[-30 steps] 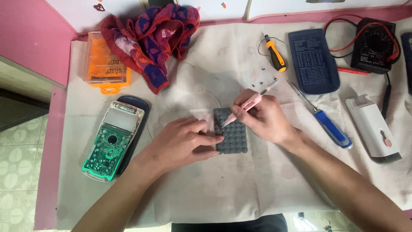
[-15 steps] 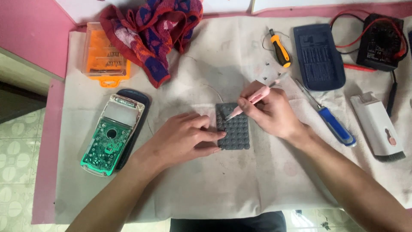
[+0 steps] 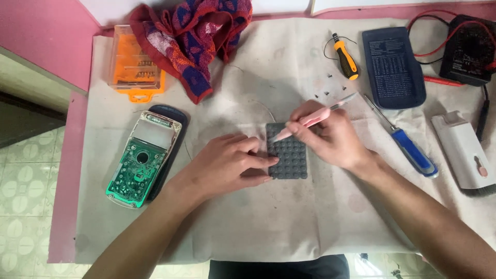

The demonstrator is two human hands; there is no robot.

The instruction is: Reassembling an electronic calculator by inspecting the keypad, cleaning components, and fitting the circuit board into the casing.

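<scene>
Fingers of the right hand (image 3: 330,139) pinch a pink pen-shaped tool (image 3: 310,121), its tip on the grey rubber keypad (image 3: 288,152), which lies mid-table on the cloth (image 3: 289,67). Left hand (image 3: 227,165) rests flat, fingertips pressing the keypad's left edge and covering part of it. Nearby lie a green circuit board (image 3: 135,168), an orange bit case (image 3: 132,64), a patterned rag (image 3: 196,31), two screwdrivers, tiny screws (image 3: 324,93) and a dark back cover (image 3: 392,64). At the right edge the meter (image 3: 473,49) is cut off.

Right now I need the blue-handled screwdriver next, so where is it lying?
In the head view the blue-handled screwdriver lies on the cloth beside the right hand, on its far side from the keypad, between the dark blue case back and the white cover.
</scene>
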